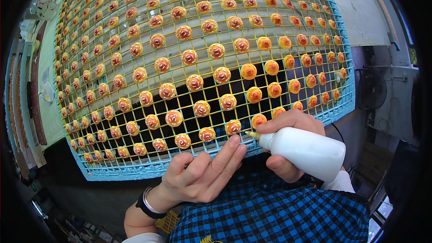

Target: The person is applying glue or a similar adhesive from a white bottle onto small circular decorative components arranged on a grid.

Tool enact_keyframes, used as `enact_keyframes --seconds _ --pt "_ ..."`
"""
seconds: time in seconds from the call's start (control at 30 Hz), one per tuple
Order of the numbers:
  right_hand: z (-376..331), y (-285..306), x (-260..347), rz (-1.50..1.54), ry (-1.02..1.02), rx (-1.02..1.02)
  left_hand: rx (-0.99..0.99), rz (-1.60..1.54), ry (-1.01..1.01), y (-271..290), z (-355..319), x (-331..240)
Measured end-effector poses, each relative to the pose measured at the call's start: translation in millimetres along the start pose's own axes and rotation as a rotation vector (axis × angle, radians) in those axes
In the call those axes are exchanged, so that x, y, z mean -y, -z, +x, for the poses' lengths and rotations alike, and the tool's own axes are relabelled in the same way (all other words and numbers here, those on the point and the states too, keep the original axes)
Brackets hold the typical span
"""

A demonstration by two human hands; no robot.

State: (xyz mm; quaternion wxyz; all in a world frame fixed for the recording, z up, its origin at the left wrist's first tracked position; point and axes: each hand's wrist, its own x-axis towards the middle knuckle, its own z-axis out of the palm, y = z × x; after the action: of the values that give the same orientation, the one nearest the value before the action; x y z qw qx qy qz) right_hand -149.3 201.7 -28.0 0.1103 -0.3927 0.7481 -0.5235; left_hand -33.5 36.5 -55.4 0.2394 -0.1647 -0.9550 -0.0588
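My right hand (292, 120) is closed around a white squeeze bottle (310, 152), tilted so its narrow yellowish nozzle (253, 134) points left. The tip is just right of a small round orange-and-yellow piece (233, 127) with white dashes on top; I cannot tell whether they touch. Below that piece is my left hand (198, 177), holding nothing, two fingers stretched toward it and others partly bent. Rows of similar pieces sit on a wire grid rack (148, 174) with a blue edge. Those on the left carry white marks; nearby right ones, like this plain piece (258, 120), show none.
A pale green-white surface (48, 103) lies left of the rack. Beyond its right side stand a dark fan (372, 87) and a pale panel (355, 18). A blue-and-black checked cloth (270, 211) covers my front, close below the rack's near edge. A yellow basket (168, 221) is lower down.
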Motion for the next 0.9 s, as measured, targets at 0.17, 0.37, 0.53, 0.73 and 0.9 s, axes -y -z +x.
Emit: enact_keyframes --seconds 0.17,0.37,0.53,0.73,0.9 --pt "0.9 -1.3 -1.3 -0.018 0.049 0.006 0.0 0.001 0.004 -0.1 -0.3 0.0" --pt "2.8 -0.9 -3.1 -0.012 0.125 0.012 0.008 -0.005 0.004 0.0 -1.4 0.2" --pt "3.2 -4.6 -4.1 -0.039 0.174 -0.022 -0.007 -0.006 0.006 -1.0 -0.7 -0.2" --pt "7.6 -3.4 -3.6 -0.094 0.181 0.036 0.009 -0.008 0.003 -0.3 -1.6 0.7" --pt "5.2 -4.5 -4.8 -0.074 0.191 0.006 0.008 -0.008 -0.001 0.2 -1.0 0.1"
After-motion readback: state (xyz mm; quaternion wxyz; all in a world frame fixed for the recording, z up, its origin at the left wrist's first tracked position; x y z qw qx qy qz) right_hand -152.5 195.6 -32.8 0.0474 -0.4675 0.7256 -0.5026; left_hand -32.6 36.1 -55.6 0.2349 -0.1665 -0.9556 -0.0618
